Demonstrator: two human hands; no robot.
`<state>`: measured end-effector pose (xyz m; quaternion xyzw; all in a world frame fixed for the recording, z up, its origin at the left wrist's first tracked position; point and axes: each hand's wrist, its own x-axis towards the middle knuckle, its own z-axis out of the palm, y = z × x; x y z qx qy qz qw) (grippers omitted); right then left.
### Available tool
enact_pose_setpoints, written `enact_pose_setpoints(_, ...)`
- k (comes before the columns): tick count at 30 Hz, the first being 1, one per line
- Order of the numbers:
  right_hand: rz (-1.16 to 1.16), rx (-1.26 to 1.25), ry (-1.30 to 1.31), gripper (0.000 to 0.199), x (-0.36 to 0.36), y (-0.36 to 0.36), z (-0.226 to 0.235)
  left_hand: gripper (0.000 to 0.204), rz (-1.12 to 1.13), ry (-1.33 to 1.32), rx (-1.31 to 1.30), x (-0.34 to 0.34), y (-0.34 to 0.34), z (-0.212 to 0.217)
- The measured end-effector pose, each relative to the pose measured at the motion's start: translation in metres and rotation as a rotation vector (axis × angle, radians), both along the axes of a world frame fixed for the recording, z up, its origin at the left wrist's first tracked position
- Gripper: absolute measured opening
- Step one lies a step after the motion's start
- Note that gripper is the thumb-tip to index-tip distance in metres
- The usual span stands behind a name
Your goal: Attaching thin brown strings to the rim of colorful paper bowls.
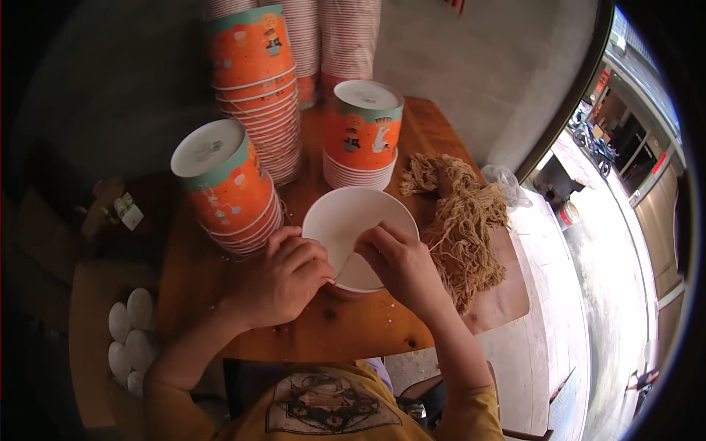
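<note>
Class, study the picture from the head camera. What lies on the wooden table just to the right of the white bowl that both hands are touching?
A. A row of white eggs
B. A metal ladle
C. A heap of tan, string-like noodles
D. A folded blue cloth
C: a heap of tan noodles lies on the wooden table beside the white bowl, which the left hand and the right hand meet at its near rim.
</note>
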<state>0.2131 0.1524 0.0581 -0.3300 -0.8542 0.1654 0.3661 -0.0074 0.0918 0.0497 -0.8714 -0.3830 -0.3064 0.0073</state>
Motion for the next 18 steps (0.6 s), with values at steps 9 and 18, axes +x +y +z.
enact_pose_setpoints(9,-0.019,0.041,0.092,0.005,-0.024,-0.006,-0.009,0.015,0.247,-0.321,-0.125,0.017,0.001,-0.016)
enact_pose_setpoints(18,-0.186,0.041,0.172,0.004,-0.031,-0.008,-0.011,0.021,0.28,-0.243,-0.045,0.014,-0.006,-0.01)
